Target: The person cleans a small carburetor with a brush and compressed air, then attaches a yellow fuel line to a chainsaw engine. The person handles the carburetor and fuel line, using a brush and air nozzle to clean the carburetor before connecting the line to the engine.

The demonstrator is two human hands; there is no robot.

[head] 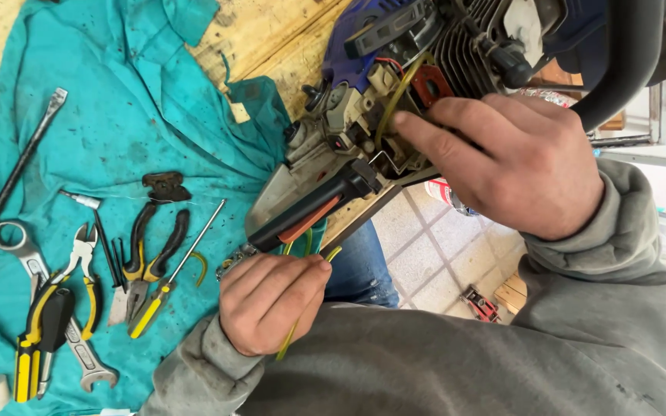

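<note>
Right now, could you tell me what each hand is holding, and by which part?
Left hand pinches a thin yellow-green tube along its length; right hand presses fingertips on the engine.

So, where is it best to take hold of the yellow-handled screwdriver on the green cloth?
Probably by the yellow handle of the screwdriver, coming from above at its lower end. The thin metal shaft points up and right and is too slim for a firm grip. The black-handled pliers lie close on its left, so the side toward the left hand is freer.
</note>
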